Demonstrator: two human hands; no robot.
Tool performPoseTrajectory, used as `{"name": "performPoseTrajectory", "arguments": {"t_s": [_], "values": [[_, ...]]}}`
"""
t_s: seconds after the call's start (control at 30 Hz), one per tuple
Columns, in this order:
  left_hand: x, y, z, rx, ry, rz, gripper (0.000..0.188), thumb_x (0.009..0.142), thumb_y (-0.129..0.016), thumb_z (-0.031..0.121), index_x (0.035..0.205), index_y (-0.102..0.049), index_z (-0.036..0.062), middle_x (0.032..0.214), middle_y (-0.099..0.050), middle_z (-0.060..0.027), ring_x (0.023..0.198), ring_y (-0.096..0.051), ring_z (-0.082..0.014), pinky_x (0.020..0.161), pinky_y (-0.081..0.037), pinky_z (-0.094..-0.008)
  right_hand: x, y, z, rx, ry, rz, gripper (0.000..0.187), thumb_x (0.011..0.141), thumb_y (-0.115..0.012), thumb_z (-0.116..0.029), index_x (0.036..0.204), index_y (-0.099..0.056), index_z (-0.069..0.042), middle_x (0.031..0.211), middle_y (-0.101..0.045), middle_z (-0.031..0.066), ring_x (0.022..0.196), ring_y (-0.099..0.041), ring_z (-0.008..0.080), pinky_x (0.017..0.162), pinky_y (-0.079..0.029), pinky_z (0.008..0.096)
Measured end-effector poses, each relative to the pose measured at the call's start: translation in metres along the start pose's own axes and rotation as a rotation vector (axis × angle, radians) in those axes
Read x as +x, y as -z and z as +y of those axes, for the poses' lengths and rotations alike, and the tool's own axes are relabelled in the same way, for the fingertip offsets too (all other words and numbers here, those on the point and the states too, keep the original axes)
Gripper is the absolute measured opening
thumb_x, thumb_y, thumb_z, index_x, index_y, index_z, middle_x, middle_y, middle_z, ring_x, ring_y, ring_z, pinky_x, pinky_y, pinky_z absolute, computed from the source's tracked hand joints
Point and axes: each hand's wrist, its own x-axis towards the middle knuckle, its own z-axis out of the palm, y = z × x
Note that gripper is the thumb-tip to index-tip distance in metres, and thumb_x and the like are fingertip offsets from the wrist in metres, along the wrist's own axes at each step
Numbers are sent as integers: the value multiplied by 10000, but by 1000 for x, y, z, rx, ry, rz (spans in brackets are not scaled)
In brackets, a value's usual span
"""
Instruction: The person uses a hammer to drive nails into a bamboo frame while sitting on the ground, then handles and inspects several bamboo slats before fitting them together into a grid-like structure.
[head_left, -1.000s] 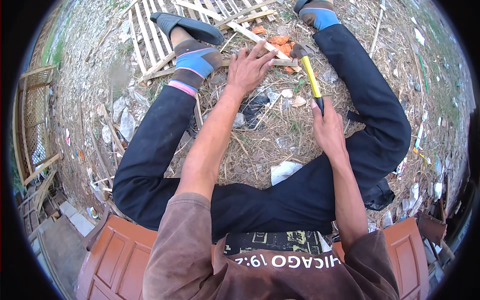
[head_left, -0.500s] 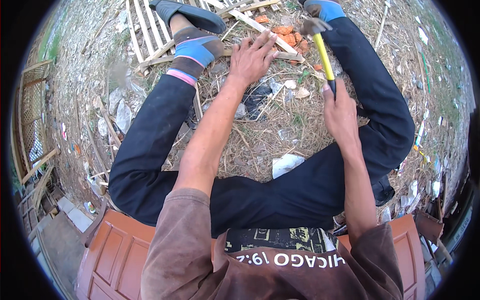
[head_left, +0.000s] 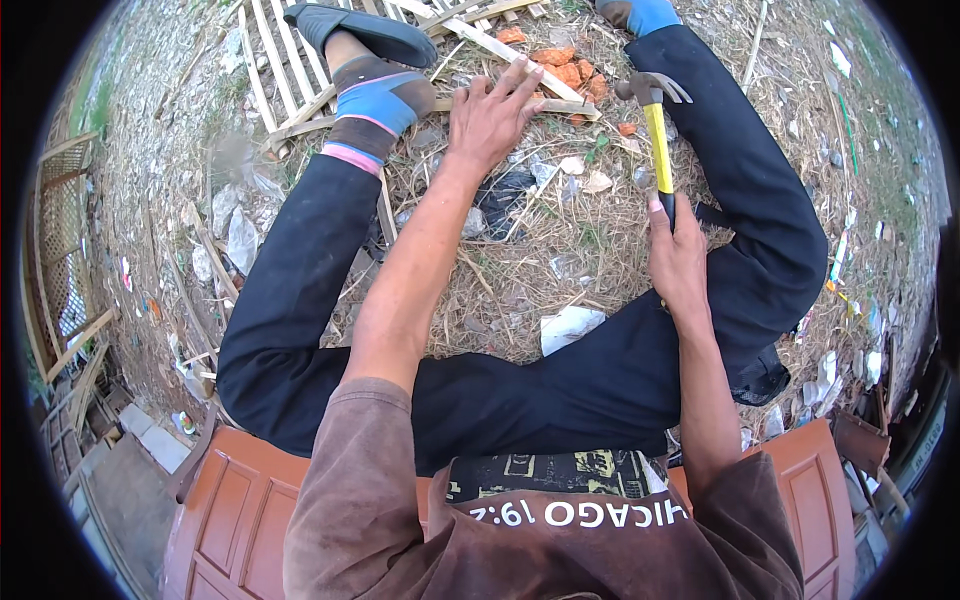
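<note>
My right hand (head_left: 678, 255) is wrapped round the black grip of a claw hammer (head_left: 657, 145) with a yellow handle. The hammer is raised, its metal head pointing away from me, to the right of the wood. With fingers spread, my left hand (head_left: 487, 125) rests on a crosswise wooden slat (head_left: 566, 107) where a diagonal slat (head_left: 482, 38) meets it. These slats belong to a lattice frame of thin pale strips lying on the ground between my feet. Whether anything small lies under the left fingers is hidden.
Broken orange brick pieces (head_left: 566, 73) lie just beyond the slats. My sandalled left foot (head_left: 370, 35) is beside the frame. A reddish-brown panelled door (head_left: 235, 510) is beneath me. Another lattice panel (head_left: 65, 240) stands at far left; stones and litter dot the dry grass.
My right hand has shifted slightly toward me, and the hammer head has dropped and turned so its claw shows on the right. My left hand stays on the slats.
</note>
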Motion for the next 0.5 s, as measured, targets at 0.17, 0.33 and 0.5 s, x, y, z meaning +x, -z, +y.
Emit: {"name": "performPoseTrajectory", "arguments": {"t_s": [0.17,0.33,0.5], "values": [[0,4,0,39,13,27,487,980,-534,491,1447,-512,356,1514,-474,78,1070,-536,-252,879,-416,-427,3,-6,-3,9,114,5,275,1051,-501,-275,1052,-524,-1,724,-589,200,675,-613,383,642,-438,483],[3,-1,5,-10,24,90,503,960,-563,496,1447,-505,384,1516,-467,95,1048,-543,-251,878,-418,-431,-2,-9,3,-2,44,-31,274,1045,-517,-268,1013,-510,4,717,-576,197,660,-583,373,638,-428,473],[2,0,5,25,47,108,497,965,-547,511,1445,-507,388,1502,-480,100,979,-552,-233,861,-422,-426,-4,-13,3,11,42,-28,298,1049,-513,-277,1060,-528,20,716,-554,187,651,-549,342,652,-424,467]]}}
